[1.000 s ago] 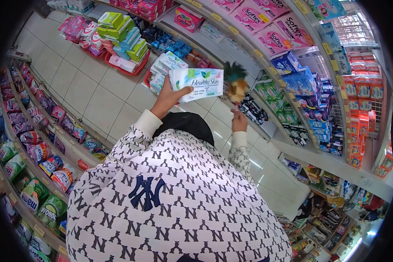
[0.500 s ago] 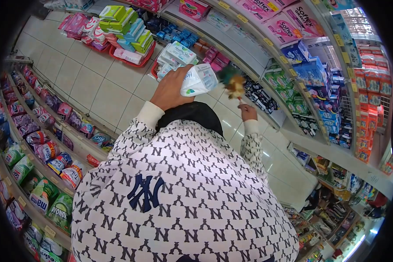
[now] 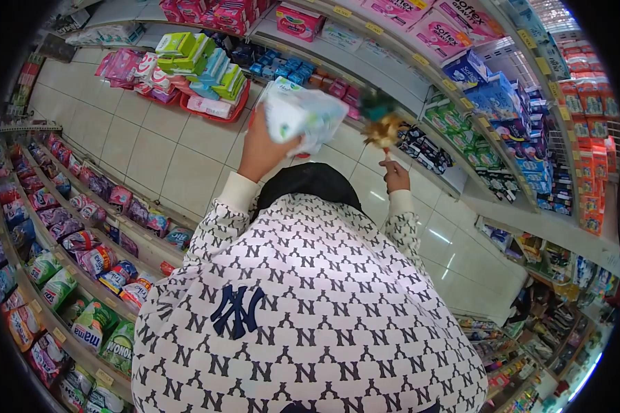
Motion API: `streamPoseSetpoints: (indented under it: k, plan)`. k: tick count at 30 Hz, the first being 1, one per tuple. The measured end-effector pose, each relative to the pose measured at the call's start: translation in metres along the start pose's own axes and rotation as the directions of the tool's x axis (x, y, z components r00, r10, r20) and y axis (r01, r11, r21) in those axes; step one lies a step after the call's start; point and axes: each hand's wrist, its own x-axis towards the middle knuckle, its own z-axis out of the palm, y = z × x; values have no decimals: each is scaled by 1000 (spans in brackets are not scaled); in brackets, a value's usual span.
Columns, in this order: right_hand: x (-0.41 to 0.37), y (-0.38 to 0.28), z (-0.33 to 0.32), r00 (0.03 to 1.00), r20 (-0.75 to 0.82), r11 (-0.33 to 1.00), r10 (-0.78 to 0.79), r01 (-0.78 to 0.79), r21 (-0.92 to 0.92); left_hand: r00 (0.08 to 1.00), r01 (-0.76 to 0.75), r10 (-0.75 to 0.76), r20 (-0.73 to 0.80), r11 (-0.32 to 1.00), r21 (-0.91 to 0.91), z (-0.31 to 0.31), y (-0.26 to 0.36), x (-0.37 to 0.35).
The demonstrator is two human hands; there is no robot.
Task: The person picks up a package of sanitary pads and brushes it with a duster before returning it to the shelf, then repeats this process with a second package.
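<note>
My left hand [image 3: 262, 150] is closed around a white pack of sanitary pads [image 3: 300, 113] with green and blue print, raised above the floor. Motion blurs its far side, and the pack covers part of what lies behind it. Off to the right, my right hand [image 3: 397, 176] grips the thin handle of a feather duster [image 3: 382, 131]. The duster's gold and dark green feathers point away from me, near the lower shelf, and their tips are smeared by motion.
A red basket [image 3: 240, 103] stacked with green, blue and pink packs stands on the tiled floor [image 3: 148, 138]. Shelves of pads, including pink Softex packs [image 3: 441, 38], rise ahead and right. To the left, curved-looking shelves hold detergent pouches [image 3: 93, 323].
My left hand has lowered and shifted left, and the pack has turned so its broad face shows. The duster and my right hand have moved slightly right.
</note>
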Motion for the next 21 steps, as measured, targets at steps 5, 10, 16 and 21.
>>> streamPoseSetpoints:
  k: [5, 10, 16, 21]
  plan:
    - [-58, -46, 8, 855, -55, 856, -516, 517, -4, 827, 445, -523, 207, 384, -809, -14, 0, 16]
    - [-91, -117, 37, 617, 267, 560, -741, 786, -261, 865, 437, -346, 362, 168, -884, -29, -10, -3]
    - [-28, -197, -6, 682, -178, 685, -710, 727, 50, 889, 347, -276, 366, -115, -931, -55, 62, -3]
    - [-61, -211, 21, 289, 127, 267, -949, 949, -167, 901, 362, -247, 357, -28, -932, -69, 99, 7]
